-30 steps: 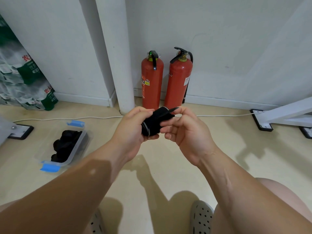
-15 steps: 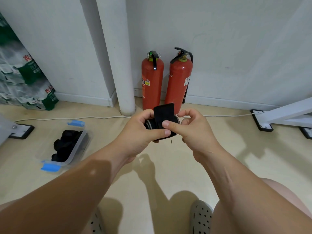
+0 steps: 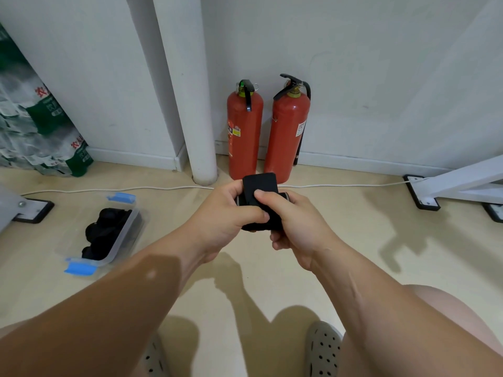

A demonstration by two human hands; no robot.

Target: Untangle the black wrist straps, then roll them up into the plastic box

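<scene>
Risk, unrolling: end flap of the wrist strap (image 3: 258,182) stands up above the roll, not yet pressed flat. If the thumb slides off, coils prob spring loose & it needs re-rolling.
Risk, drop: roll is held in mid-air over the floor (image 3: 353,254) w/ no worktop under it. A slack hand prob lets it fall & unwind.
L hand (image 3: 226,216): grip closed round the roll's left side, fingers curled over the top, thumb across the front.
R hand (image 3: 299,227): grip closed too, thumb pressed on the flap's face, other fingers curled under the roll. Undersides hidden, so contact there can't be told.
Strap position: between both hands, at centre of view, well apart from the box.
Plastic box (image 3: 123,235): on the floor to the person's left, open on top, blue clips at both ends. Lid not seen.
Rolled straps (image 3: 104,232): several black rolls already inside, packed close.
Risk, placing: free room looks tight. A loose roll may not sit in or may nudge the others.
Far: white cable (image 3: 109,189) along the floor, white pipe (image 3: 190,104), two red extinguishers (image 3: 245,131) by the wall.
</scene>
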